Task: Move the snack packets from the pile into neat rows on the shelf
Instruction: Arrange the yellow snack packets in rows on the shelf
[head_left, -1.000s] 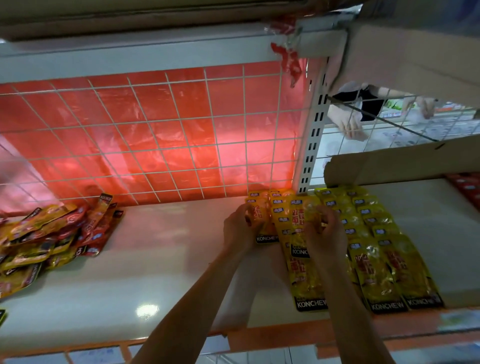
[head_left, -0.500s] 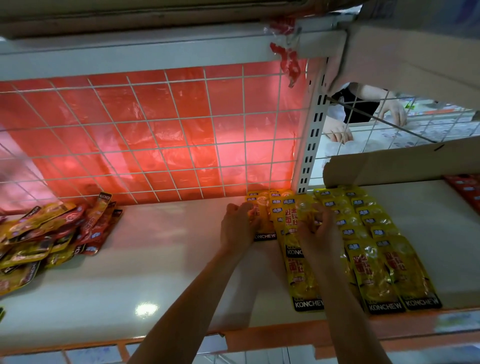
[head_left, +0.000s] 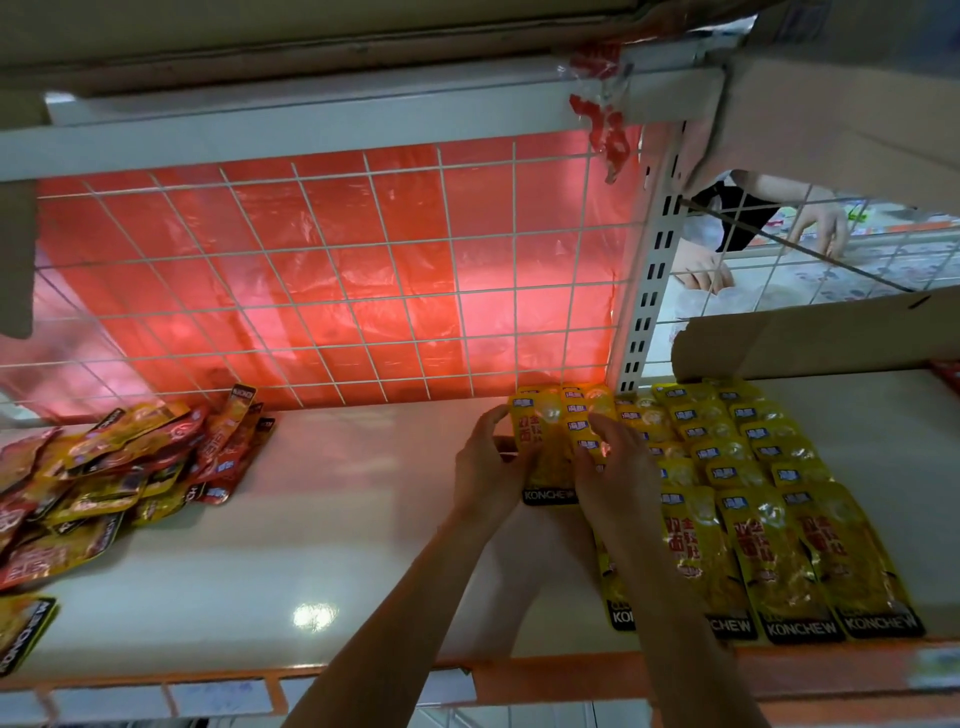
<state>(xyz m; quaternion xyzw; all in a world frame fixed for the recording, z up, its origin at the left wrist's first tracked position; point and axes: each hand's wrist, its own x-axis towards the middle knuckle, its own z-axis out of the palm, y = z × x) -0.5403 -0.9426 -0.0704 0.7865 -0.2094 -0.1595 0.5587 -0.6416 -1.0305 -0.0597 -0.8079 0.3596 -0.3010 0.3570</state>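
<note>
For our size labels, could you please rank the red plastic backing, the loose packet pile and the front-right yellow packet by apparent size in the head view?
1. red plastic backing
2. loose packet pile, cropped at left
3. front-right yellow packet

Left hand (head_left: 487, 467), right hand (head_left: 615, 470): bare. Forearms: bare, slender, uncovered down to lower frame edge. Clothing not in view.

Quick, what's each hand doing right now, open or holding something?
Left hand: grips the leftmost packet by its edge.
Right hand: fingers on the rows; grip cannot be told.
</note>
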